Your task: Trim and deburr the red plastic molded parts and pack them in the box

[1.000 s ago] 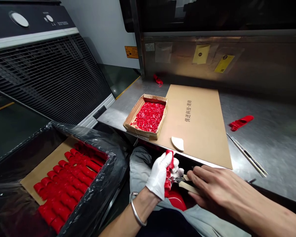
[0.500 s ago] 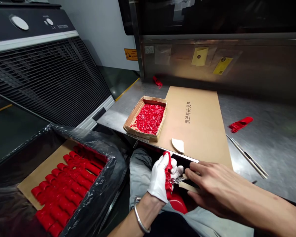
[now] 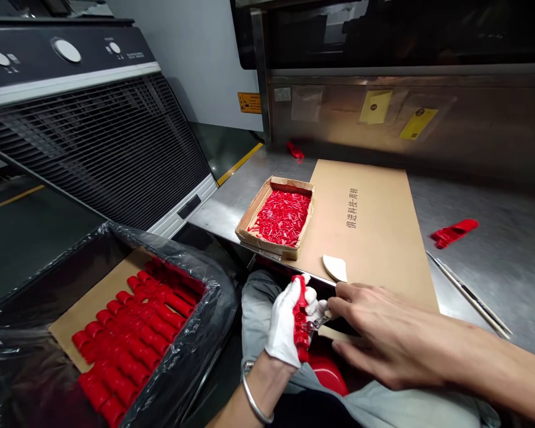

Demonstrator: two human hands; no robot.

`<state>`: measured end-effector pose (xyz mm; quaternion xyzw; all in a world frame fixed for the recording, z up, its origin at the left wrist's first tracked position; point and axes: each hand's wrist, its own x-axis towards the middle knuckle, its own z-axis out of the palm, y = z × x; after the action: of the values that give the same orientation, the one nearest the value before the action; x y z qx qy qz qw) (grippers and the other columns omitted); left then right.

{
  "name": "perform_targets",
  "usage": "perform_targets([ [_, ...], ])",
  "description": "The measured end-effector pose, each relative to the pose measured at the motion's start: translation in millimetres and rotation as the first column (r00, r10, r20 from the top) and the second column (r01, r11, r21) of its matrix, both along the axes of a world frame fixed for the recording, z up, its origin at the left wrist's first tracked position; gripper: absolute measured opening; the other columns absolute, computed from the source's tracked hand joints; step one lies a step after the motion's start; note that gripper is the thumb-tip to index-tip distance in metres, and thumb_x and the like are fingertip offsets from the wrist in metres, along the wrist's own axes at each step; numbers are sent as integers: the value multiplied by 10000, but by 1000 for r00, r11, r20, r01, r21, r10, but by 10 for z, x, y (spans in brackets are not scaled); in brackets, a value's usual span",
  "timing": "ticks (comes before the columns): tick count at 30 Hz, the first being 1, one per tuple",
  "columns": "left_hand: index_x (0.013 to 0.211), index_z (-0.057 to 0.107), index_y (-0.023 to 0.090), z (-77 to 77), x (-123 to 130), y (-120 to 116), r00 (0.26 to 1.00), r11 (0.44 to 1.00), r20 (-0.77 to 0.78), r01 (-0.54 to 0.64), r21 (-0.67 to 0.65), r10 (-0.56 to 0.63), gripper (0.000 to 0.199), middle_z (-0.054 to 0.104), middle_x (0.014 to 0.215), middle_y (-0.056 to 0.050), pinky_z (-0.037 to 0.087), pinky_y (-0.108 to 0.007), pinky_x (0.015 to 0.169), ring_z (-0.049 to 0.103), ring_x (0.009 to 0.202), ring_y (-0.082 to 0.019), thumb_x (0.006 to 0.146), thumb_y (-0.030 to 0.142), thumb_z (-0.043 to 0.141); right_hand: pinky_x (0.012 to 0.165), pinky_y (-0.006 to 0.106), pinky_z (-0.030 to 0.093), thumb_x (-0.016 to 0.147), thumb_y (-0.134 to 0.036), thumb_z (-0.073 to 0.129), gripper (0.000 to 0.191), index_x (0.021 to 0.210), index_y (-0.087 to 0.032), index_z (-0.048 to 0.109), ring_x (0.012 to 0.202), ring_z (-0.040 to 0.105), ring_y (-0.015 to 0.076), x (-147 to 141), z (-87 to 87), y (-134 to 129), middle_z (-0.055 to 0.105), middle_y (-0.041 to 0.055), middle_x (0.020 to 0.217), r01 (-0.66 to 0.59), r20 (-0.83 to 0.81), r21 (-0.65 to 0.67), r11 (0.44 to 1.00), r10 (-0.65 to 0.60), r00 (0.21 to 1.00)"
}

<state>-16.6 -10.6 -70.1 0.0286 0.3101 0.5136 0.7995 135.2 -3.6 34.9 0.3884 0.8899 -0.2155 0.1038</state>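
My left hand (image 3: 284, 326), in a white glove, is wrapped round a red plastic part (image 3: 300, 324) held upright over my lap, just off the table's front edge. My bare right hand (image 3: 374, 327) grips a pair of pliers or nippers (image 3: 334, 334) with cream handles. The metal jaws reach the side of the red part; whether they are closed on it I cannot tell. Beyond the hands, a shallow cardboard box (image 3: 245, 233) holds many small red plastic scraps (image 3: 283, 217). A white wedge-shaped piece (image 3: 334, 268) lies near the table edge.
A flat cardboard sheet (image 3: 374, 220) covers part of the metal table (image 3: 485, 273). To its right lie another red part (image 3: 455, 232) and a thin pen-like tool (image 3: 468, 292). At lower left, a plastic-lined bin (image 3: 214, 300) holds rows of red parts (image 3: 134, 339).
The view has shifted slightly left, so the surroundings sit further right. Both hands keep their hold, and the pliers stay against the red part.
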Motion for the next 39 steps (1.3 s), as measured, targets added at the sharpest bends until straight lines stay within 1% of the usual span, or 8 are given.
perform_targets([
  [4,910,521,176,-10,-44,-9,991,994,-83,-105,16,106,287,376,586,79,362,-194,510,358,498,-63,826,370,716,644,350,465,903,-285,493,161,984,-192,598,758,603,226,-113,26,21,580,73,900,-77,77,31,997,74,994],
  [8,945,536,178,-11,-92,1,987,992,-106,-121,33,124,338,384,587,86,416,-208,567,362,507,-61,797,400,744,636,352,462,901,-305,523,161,982,-190,602,778,622,240,-187,29,37,600,73,919,-89,121,69,994,80,989],
  [14,935,532,184,-2,-161,36,973,985,-155,-163,55,170,320,388,594,79,398,-195,532,356,511,-61,804,396,732,600,329,433,935,-300,518,138,976,-201,604,732,625,209,-231,-36,54,613,51,900,-89,120,74,993,80,990],
  [22,984,546,190,80,-289,58,996,997,-64,-68,32,70,249,387,633,56,338,-187,470,350,521,-70,844,347,681,622,376,474,914,-236,515,154,1030,-177,596,787,615,252,-297,-106,17,595,69,939,-157,117,261,952,130,985],
  [26,1077,559,188,64,-300,26,990,993,-109,-76,96,86,313,402,635,58,366,-194,495,381,526,-72,850,370,674,685,408,501,921,-350,466,241,1026,-178,597,826,609,267,-322,-2,21,578,91,946,-99,70,136,986,90,993],
  [31,1107,557,164,9,-359,26,984,985,-121,-110,135,127,299,415,630,57,384,-204,502,385,522,-76,887,352,634,689,344,489,950,-317,441,200,983,-184,587,770,599,203,-321,5,73,575,69,917,-42,15,-3,999,43,999],
  [36,939,570,145,8,-483,103,995,993,-8,-99,68,100,168,401,623,49,336,-177,450,393,526,-74,894,296,630,658,300,466,961,-336,437,211,907,-176,563,730,579,170,-366,-88,91,559,73,900,19,-91,-84,996,-27,995],
  [39,940,580,121,27,-577,154,992,994,76,-100,37,97,148,399,617,44,376,-175,471,426,545,-81,928,268,577,644,288,446,965,-347,447,211,876,-180,540,714,567,160,-389,-59,111,554,66,883,45,-172,-86,995,-60,983],
])
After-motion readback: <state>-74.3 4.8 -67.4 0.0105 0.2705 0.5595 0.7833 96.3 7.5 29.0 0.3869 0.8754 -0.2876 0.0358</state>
